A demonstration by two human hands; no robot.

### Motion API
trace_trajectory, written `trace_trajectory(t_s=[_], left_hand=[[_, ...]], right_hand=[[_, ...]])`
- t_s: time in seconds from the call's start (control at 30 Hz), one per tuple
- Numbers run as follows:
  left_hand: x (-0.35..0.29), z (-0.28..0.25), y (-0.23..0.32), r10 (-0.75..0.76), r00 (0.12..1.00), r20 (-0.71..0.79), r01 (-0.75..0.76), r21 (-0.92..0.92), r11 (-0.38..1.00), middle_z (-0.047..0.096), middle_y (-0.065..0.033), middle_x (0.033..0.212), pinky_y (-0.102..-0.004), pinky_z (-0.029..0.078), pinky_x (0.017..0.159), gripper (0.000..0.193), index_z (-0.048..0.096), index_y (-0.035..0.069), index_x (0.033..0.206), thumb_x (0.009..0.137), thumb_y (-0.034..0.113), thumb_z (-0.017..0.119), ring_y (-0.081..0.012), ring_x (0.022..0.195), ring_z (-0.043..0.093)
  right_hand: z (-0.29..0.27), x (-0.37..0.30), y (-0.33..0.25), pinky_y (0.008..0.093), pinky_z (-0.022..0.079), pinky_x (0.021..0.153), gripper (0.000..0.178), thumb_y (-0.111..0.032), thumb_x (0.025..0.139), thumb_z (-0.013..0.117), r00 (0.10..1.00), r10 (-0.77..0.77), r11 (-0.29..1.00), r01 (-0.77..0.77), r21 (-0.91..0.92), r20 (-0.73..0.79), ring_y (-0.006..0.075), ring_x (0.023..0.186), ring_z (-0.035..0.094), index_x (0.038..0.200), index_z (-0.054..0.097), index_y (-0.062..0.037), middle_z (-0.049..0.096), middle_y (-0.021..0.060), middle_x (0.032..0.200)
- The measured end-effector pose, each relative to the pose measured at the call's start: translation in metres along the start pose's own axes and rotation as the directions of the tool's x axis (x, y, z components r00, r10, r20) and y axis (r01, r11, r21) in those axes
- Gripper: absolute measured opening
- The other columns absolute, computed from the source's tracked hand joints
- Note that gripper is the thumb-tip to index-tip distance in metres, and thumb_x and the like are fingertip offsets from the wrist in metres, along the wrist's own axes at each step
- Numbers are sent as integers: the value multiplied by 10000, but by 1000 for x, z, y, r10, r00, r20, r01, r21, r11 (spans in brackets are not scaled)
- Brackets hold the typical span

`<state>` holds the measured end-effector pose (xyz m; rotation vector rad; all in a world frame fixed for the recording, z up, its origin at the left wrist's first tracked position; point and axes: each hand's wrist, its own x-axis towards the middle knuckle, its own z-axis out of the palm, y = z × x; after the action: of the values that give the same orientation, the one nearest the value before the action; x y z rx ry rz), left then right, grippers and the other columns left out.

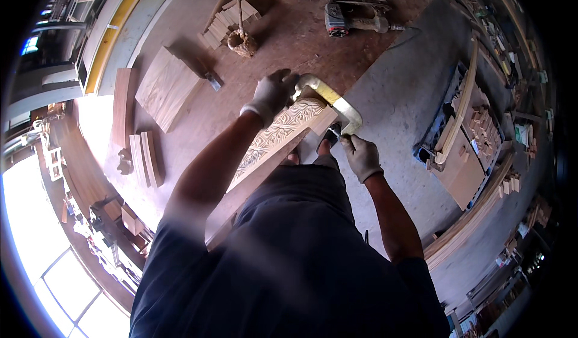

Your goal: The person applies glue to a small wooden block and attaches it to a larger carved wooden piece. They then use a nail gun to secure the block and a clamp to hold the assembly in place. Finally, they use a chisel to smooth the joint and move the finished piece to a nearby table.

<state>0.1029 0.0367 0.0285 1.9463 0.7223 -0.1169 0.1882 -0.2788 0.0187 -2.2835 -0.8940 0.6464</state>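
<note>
A yellowish metal C-clamp [329, 95] spans the end of a long wooden piece with a carved swirl pattern [274, 134]. My left hand [275, 94], in a pale glove, is closed on the clamp's far end above the carved face. Lower right, my gloved right hand [363, 158] pinches the clamp's screw end, just beside the wood's plain edge. A pale wooden block [323, 120] sits at the end of the carved piece, inside the clamp's curve. How firmly the clamp touches the wood cannot be made out.
On the brown bench top [289, 52] stand a pot with a stick in it [242, 43], stacked wood blocks [226, 21] and a corded power tool [356, 21]. Flat boards [167, 88] lie to the left. A crate of wood pieces [475, 130] is on the right.
</note>
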Motion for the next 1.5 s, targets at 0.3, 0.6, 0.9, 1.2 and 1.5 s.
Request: trace_trajectory(t_s=[0.3, 0.6, 0.9, 1.2, 1.5], left_hand=[[-78, 46, -2, 25, 999, 29, -37, 529, 848, 508, -262, 1504, -510, 392, 1178, 974, 402, -2, 1555, 824, 483, 823, -466, 1389, 456], [-79, 51, -4, 38, 999, -6, -29, 540, 841, 500, -210, 1521, -478, 381, 1175, 934, 417, -4, 1547, 843, 488, 785, -404, 1394, 461], [-80, 52, -9, 102, 994, -49, -63, 519, 853, 554, -271, 1438, -531, 427, 1123, 958, 435, -13, 1519, 837, 557, 792, -465, 1308, 516], [-84, 41, -3, 26, 997, -75, 18, 534, 845, 557, -272, 1415, -522, 435, 1119, 991, 413, -13, 1544, 770, 449, 824, -458, 1305, 515], [-81, 34, -2, 27, 998, -52, 5, 531, 848, 555, -264, 1398, -519, 434, 1116, 996, 403, -1, 1557, 747, 402, 821, -453, 1294, 513]], right_hand=[[16, -2, 12, 325, 489, 512, 292, -299, 1068, 600, 930, 255, 857, -344, 384, 264, 111, 574, 632, 1039, 716, -32, 670, 58, 698], [-17, 11, -1, 248, 474, 479, 292, -292, 1051, 628, 732, 293, 470, -671, 574, 615, 131, 621, 691, 1158, 714, -34, 763, 74, 882], [7, 23, 14, 251, 448, 450, 279, -293, 1037, 650, 774, 353, 510, -630, 586, 526, 126, 556, 665, 1060, 726, -26, 768, 99, 856], [6, 14, -22, 250, 431, 452, 210, -236, 1030, 660, 834, 394, 599, -552, 580, 386, 79, 513, 608, 1019, 716, -34, 736, 56, 729], [9, 15, -25, 245, 439, 461, 213, -236, 1030, 658, 832, 379, 606, -553, 572, 405, 74, 507, 600, 1028, 719, -32, 733, 51, 731]])
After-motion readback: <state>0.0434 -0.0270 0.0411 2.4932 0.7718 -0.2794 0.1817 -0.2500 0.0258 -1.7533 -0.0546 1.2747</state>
